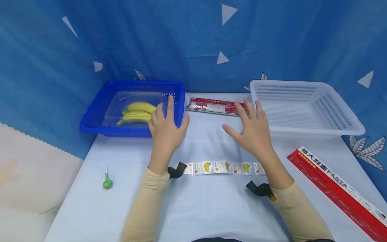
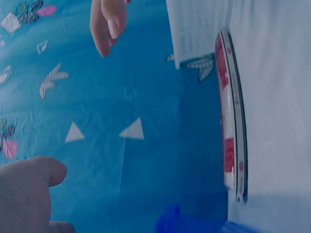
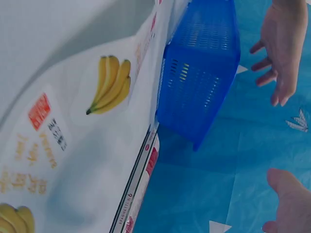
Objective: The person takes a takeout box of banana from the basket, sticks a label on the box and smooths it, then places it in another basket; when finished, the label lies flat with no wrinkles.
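My left hand (image 1: 167, 131) is held up with fingers spread, overlapping the right front of the blue basket (image 1: 90, 129) in the head view. My right hand (image 1: 254, 134) is raised likewise, left of the white basket (image 1: 317, 131), fingertips overlapping the red spaghetti pack (image 1: 208, 107). Neither hand holds anything. Inside the blue basket lies a clear plastic container (image 1: 113, 111) with yellow bananas (image 1: 137, 112) in it. A strip of banana labels (image 1: 222, 167) lies across the table between the forearms; its print shows large in the right wrist view.
A long red pasta box (image 1: 338, 191) lies slanted along the table's right side. At the left lies a green-wrapped lollipop (image 1: 107, 182) with its stick pointing away. A blue patterned cloth (image 1: 199, 40) hangs behind the white table (image 1: 205, 205). Black wrist straps show on both sleeves.
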{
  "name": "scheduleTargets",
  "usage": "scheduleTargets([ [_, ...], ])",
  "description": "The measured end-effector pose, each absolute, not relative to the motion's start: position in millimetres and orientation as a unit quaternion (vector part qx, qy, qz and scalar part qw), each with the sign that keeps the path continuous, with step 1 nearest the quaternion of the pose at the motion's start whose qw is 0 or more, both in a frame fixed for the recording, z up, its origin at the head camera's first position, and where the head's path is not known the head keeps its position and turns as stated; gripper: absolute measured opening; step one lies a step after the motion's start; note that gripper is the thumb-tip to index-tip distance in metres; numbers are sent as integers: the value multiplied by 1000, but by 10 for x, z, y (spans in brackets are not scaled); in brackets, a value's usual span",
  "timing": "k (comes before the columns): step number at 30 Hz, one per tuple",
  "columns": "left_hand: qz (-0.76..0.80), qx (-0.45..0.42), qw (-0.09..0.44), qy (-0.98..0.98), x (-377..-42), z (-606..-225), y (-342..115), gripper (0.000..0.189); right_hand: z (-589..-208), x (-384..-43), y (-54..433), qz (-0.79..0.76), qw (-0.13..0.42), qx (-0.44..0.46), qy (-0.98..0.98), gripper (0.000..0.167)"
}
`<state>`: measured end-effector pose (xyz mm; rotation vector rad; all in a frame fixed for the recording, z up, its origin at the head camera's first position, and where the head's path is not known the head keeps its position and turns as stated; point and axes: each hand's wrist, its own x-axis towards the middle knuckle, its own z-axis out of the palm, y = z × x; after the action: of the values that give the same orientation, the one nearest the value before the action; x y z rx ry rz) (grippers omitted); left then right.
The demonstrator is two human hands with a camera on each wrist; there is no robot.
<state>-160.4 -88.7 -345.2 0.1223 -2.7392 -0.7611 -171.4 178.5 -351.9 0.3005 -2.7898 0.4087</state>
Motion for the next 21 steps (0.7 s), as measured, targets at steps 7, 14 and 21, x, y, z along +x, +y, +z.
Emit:
scheduleTargets([
  [7,-257,135,182,-940,-1592,-3463,-1151,90,-3447,-1939,1687,159,144,134,-968,89],
  [14,-270,218,137,-928,-1498,-3533,-1424,101,-3397,-2218,1500,201,96,163,-961,88],
  [21,-293,274,89,-912,-1452,-3605,-1569,115,-3330,-2459,1111,237,48,202,-949,87],
])
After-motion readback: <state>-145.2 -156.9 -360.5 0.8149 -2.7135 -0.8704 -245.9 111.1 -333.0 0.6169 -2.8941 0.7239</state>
